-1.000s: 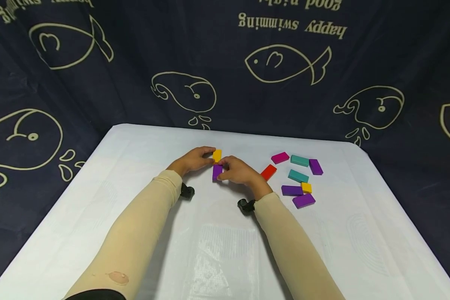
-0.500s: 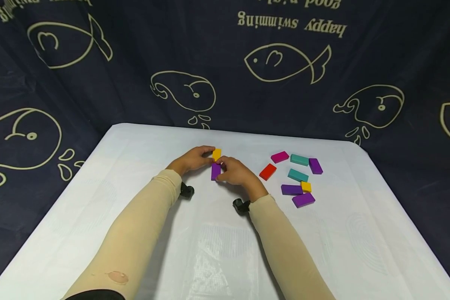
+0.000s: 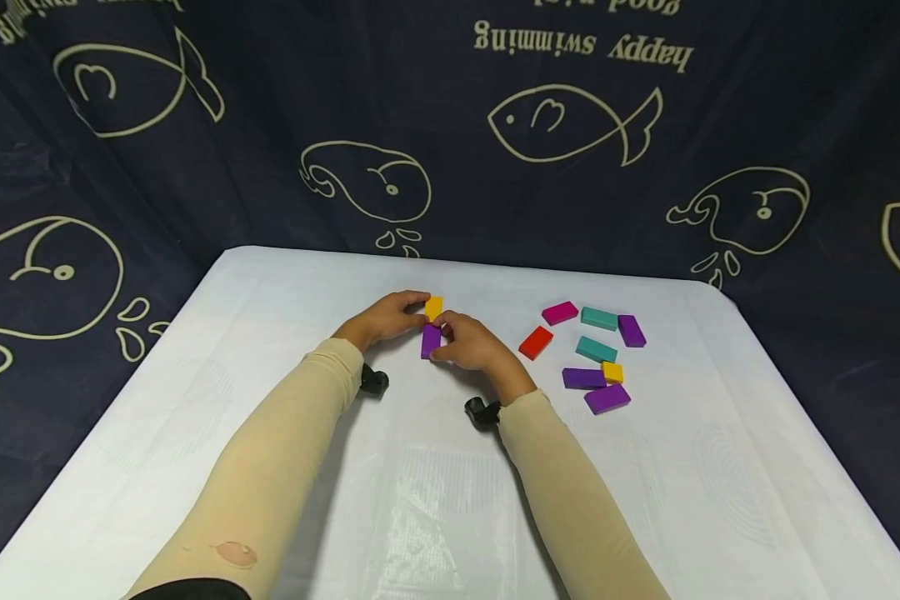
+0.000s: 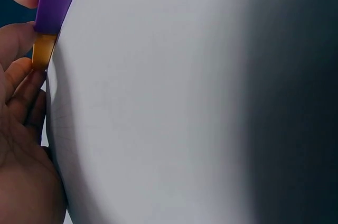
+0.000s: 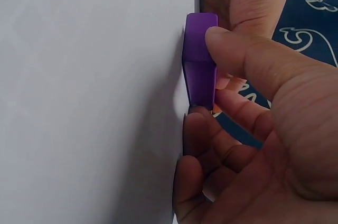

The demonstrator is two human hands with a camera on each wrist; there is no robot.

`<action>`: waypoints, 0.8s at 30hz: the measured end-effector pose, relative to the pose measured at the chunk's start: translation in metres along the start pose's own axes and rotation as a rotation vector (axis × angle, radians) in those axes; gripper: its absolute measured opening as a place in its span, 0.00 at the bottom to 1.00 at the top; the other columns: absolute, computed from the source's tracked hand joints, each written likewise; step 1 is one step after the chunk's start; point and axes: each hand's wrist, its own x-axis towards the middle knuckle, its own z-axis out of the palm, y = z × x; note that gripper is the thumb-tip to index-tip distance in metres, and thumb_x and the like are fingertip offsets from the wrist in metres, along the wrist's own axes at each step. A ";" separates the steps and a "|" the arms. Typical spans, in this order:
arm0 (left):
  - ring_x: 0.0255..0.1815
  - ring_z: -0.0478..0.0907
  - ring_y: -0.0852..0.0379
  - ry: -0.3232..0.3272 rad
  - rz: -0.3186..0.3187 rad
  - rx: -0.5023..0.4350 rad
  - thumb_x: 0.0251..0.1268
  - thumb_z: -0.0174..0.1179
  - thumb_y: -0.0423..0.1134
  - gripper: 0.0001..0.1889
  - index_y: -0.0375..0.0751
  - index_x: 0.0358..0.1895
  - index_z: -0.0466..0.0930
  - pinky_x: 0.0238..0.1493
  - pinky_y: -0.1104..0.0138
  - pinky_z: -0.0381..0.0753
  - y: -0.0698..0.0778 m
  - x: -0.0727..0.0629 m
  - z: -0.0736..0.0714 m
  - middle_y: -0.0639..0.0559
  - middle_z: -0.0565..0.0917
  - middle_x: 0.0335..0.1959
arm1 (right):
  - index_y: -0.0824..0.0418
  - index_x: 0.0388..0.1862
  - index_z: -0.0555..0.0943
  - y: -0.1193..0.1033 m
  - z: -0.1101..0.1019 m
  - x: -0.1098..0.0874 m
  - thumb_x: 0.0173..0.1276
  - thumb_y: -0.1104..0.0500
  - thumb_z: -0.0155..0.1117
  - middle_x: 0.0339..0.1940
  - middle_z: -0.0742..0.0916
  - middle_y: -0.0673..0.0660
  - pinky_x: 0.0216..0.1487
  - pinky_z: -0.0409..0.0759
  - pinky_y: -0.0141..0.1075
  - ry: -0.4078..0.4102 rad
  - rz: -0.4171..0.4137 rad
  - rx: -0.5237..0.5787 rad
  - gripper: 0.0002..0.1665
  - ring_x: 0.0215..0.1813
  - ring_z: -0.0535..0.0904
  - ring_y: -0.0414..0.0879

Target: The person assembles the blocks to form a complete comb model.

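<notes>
In the head view my left hand point(image 3: 387, 319) holds a small yellow block point(image 3: 434, 309) between thumb and fingers, far side of the table's middle. My right hand point(image 3: 474, 342) pinches a longer purple block point(image 3: 431, 342) from its right side. The two blocks stand end to end, purple nearer me. Seen in the left wrist view, the purple block point(image 4: 55, 2) meets the end of the yellow block point(image 4: 44, 50). In the right wrist view my right thumb lies on the near end of the purple block point(image 5: 200, 42), with fingers at its far end.
Right of my hands lie a red block point(image 3: 536, 342), a pink block point(image 3: 560, 313), two teal blocks point(image 3: 598, 318), several purple blocks point(image 3: 607, 398) and a small yellow block point(image 3: 612, 372). A dark printed cloth point(image 3: 450, 208) hangs behind the white table point(image 3: 450, 467).
My right hand has moved slightly left and away from me with the purple block, in line with the yellow one. My left hand has stayed almost still.
</notes>
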 end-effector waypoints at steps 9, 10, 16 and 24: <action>0.77 0.54 0.47 0.004 0.008 0.004 0.70 0.58 0.42 0.31 0.44 0.75 0.65 0.77 0.54 0.48 0.000 -0.001 0.000 0.46 0.64 0.75 | 0.62 0.60 0.75 -0.001 -0.001 0.000 0.62 0.60 0.73 0.50 0.81 0.59 0.56 0.76 0.43 0.001 0.021 0.017 0.29 0.50 0.75 0.52; 0.77 0.54 0.47 0.005 0.006 0.002 0.70 0.58 0.42 0.31 0.44 0.75 0.65 0.77 0.54 0.48 0.001 -0.001 0.000 0.46 0.64 0.75 | 0.62 0.60 0.75 -0.001 -0.001 0.000 0.62 0.60 0.73 0.50 0.81 0.60 0.56 0.76 0.43 0.001 0.021 0.017 0.29 0.50 0.74 0.53; 0.77 0.54 0.48 0.003 -0.006 -0.013 0.70 0.58 0.43 0.30 0.45 0.74 0.65 0.77 0.54 0.48 0.000 -0.001 0.000 0.47 0.64 0.75 | 0.62 0.61 0.75 -0.001 0.000 0.001 0.62 0.59 0.73 0.50 0.81 0.59 0.56 0.76 0.43 0.009 0.018 0.002 0.29 0.50 0.75 0.52; 0.77 0.54 0.48 0.005 -0.007 -0.024 0.71 0.58 0.43 0.30 0.45 0.74 0.65 0.77 0.54 0.48 -0.002 0.001 0.001 0.47 0.64 0.75 | 0.62 0.62 0.75 0.000 0.001 0.002 0.62 0.58 0.73 0.50 0.81 0.59 0.57 0.76 0.43 0.017 0.022 -0.005 0.30 0.51 0.75 0.52</action>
